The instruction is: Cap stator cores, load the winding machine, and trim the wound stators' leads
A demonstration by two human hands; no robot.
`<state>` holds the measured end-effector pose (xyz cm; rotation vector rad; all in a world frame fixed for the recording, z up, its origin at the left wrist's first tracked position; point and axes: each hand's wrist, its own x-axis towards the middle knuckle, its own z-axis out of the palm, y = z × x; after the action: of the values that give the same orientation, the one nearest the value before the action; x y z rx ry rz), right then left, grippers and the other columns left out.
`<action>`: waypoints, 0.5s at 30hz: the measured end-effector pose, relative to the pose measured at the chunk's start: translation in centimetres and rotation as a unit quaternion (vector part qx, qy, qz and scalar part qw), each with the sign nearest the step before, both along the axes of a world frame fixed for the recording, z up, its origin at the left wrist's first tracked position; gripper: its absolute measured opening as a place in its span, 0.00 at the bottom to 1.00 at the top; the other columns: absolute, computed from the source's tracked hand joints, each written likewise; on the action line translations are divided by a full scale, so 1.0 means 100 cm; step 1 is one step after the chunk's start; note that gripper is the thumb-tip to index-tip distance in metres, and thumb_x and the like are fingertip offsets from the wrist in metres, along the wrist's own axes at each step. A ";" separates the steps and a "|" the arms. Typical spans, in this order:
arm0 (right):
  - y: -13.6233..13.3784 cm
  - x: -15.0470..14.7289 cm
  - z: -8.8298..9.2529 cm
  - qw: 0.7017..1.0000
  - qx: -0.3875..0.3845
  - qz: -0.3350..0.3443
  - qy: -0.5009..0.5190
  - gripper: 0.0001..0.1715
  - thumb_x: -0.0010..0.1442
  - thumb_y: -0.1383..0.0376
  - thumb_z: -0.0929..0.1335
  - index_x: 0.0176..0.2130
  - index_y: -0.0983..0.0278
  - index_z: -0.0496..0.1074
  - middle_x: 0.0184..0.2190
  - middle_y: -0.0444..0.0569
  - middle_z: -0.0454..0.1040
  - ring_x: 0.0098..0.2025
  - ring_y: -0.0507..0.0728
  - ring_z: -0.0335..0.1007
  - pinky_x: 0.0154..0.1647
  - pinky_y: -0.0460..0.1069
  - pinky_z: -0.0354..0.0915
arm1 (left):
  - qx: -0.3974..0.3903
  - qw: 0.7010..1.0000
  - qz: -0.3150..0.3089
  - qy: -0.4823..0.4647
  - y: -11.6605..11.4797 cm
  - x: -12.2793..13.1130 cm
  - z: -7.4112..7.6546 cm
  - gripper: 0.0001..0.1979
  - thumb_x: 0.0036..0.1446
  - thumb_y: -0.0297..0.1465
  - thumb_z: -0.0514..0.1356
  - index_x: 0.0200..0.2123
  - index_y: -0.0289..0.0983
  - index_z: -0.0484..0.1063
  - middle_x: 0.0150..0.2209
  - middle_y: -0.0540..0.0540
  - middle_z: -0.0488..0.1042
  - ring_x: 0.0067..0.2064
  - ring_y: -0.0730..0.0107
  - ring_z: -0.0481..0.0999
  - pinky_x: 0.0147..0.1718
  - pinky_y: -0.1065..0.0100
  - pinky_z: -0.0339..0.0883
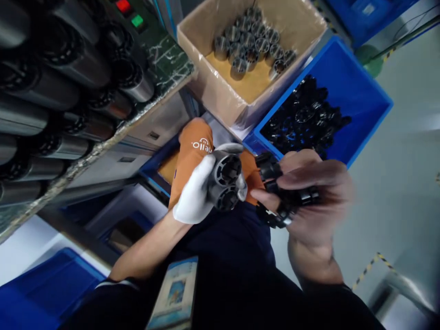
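My left hand (199,190), in a white glove, is closed around two grey metal cylinders (215,183) held side by side. Their slotted, dark open ends face right. Bare and slightly blurred, my right hand (318,197) grips several black plastic ring-shaped parts (270,169) between thumb and fingers. A small gap separates those black parts from the cylinders. Both hands are above my lap, over orange cloth (192,142) with white lettering.
A cardboard box (213,87) lined with plastic holds several metal cylinders (245,41). Beside it stands a blue bin (367,105) of black plastic parts (305,114). At left, many cylinders (62,91) lie on a worn green worktable (168,64) with red and green buttons.
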<state>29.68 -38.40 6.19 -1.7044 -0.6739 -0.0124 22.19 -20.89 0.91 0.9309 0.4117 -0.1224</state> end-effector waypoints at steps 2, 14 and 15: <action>0.005 -0.007 0.002 0.999 -0.038 0.008 0.002 0.21 0.64 0.61 0.85 0.53 0.41 0.84 0.40 0.41 0.83 0.38 0.61 0.82 0.41 0.59 0.83 | -0.018 0.999 0.039 -0.014 -0.003 -0.007 -0.001 0.30 0.75 0.60 0.56 0.58 0.44 0.81 0.48 0.42 0.86 0.58 0.43 0.88 0.53 0.49 0.87; 0.012 -0.018 0.002 0.989 -0.124 0.061 -0.042 0.40 0.67 0.69 0.82 0.72 0.48 0.80 0.48 0.46 0.89 0.40 0.61 0.86 0.44 0.57 0.87 | 0.060 0.983 0.112 -0.136 -0.001 -0.019 -0.018 0.23 0.80 0.51 0.54 0.58 0.44 0.83 0.58 0.43 0.83 0.65 0.47 0.82 0.73 0.45 0.74; 0.011 -0.018 0.001 0.990 -0.119 0.060 -0.044 0.39 0.67 0.69 0.83 0.72 0.48 0.80 0.48 0.46 0.89 0.40 0.61 0.86 0.44 0.57 0.87 | 0.074 0.981 0.108 -0.145 0.001 -0.020 -0.019 0.22 0.80 0.50 0.55 0.59 0.45 0.82 0.58 0.43 0.82 0.65 0.47 0.81 0.73 0.45 0.74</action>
<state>27.84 -37.28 6.28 -1.8966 -0.8705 0.0815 20.20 -20.84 -1.00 1.0269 0.2501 0.2445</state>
